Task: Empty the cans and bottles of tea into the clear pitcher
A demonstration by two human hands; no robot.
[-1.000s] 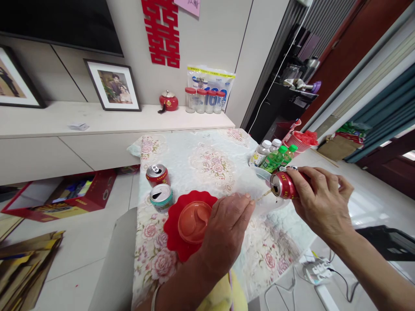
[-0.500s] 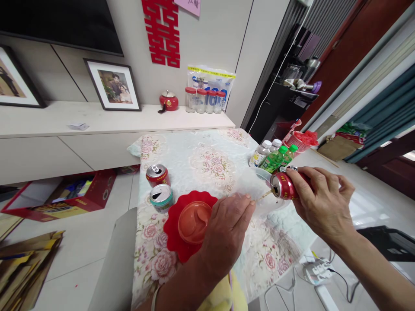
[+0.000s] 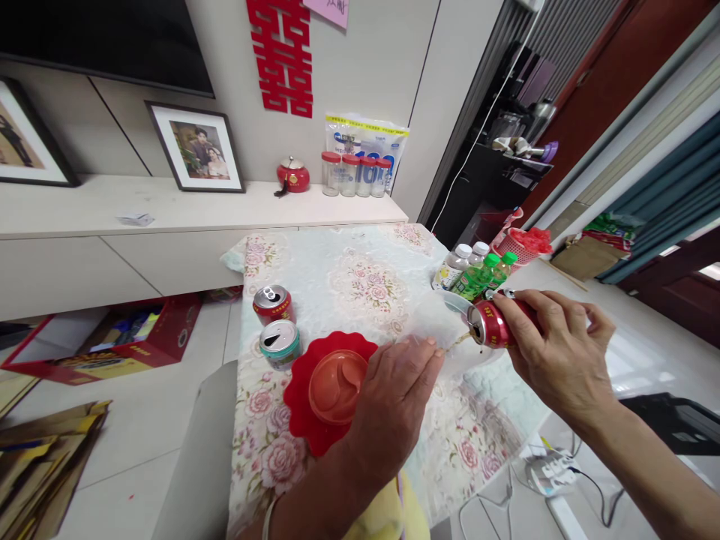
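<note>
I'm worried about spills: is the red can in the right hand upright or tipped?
Tipped: the red can lies nearly sideways in the right hand, with a brownish stream of liquid leaving its opening.

The head camera is looking forward and down from the person's head, over the near side of the floral tablecloth (image 3: 360, 315). The left hand (image 3: 397, 394) and right hand (image 3: 562, 345) are lying closest to it, the left nearer the middle. Beyond them it is facing the white cabinet (image 3: 219, 214) and the wall (image 3: 371, 75), cutting off the television (image 3: 101, 45) at top left. It is spreading wide, taking in tiled floor (image 3: 140, 450) on both sides and the teal curtain (image 3: 669, 206) far right.
</note>
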